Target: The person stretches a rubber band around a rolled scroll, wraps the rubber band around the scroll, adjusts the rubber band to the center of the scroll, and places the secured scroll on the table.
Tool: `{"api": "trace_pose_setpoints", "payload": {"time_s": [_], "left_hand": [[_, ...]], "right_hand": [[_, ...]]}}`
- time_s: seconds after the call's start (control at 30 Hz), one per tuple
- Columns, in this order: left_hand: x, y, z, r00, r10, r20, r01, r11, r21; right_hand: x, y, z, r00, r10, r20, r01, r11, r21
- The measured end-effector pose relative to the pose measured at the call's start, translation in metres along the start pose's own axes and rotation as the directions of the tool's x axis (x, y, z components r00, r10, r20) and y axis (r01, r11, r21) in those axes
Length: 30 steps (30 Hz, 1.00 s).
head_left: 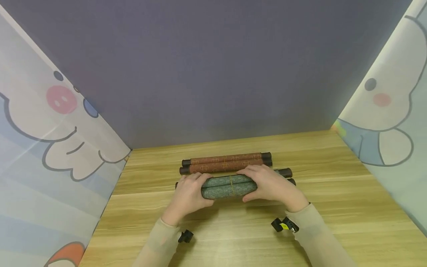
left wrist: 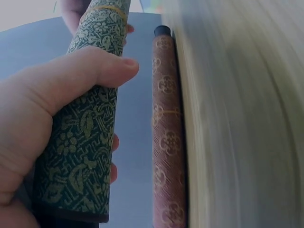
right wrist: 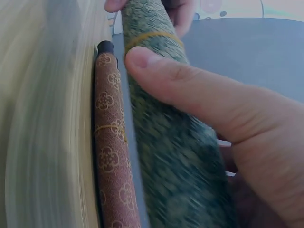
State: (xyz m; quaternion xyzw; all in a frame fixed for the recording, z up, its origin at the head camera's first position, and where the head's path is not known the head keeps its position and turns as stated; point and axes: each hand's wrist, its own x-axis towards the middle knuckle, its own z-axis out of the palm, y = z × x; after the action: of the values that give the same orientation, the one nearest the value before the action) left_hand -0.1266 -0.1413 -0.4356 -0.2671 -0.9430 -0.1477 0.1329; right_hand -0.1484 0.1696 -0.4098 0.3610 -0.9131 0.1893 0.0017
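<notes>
A green patterned scroll (head_left: 229,186), rolled from both ends into two rolls and tied with a thin yellow band, is held level by both hands. My left hand (head_left: 189,194) grips its left part, thumb along the near side and fingers over the far side. Toward the other end my right hand (head_left: 271,185) grips it the same way, with dark end knobs (head_left: 285,172) sticking out past the hand. In the left wrist view the thumb (left wrist: 102,66) lies across the green brocade. Just behind lies a reddish-brown scroll (head_left: 224,165) with gold flower motifs, also tied with a yellow band.
The light wood tabletop (head_left: 333,167) meets a grey upright panel (head_left: 213,74) at the back. Cartoon-printed panels (head_left: 393,148) stand at both sides. Dark wrist straps with small black devices (head_left: 185,236) hang below the wrists.
</notes>
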Motion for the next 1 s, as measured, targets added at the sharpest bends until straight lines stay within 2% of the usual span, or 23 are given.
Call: {"api": "trace_pose_setpoints", "payload": {"time_s": [0.17, 0.3, 0.6, 1.0], "left_hand": [[-0.002, -0.008, 0.003, 0.999, -0.009, 0.043, 0.010, 1.000, -0.020], [-0.003, -0.016, 0.009, 0.996, -0.010, 0.092, 0.016, 0.998, -0.062], [0.000, -0.036, 0.023, 0.974, 0.001, 0.226, 0.024, 0.994, -0.109], [0.019, -0.046, 0.035, 0.956, -0.006, 0.294, 0.027, 0.997, -0.068]], "right_hand": [[-0.004, 0.008, 0.003, 0.999, 0.021, 0.031, -0.021, 1.000, -0.004], [-0.011, 0.017, 0.010, 1.000, 0.014, 0.023, -0.014, 1.000, -0.026], [-0.032, 0.043, 0.019, 1.000, -0.026, -0.003, 0.026, 0.999, -0.040], [-0.029, 0.070, 0.018, 0.993, -0.087, -0.077, 0.082, 0.994, -0.070]]}}
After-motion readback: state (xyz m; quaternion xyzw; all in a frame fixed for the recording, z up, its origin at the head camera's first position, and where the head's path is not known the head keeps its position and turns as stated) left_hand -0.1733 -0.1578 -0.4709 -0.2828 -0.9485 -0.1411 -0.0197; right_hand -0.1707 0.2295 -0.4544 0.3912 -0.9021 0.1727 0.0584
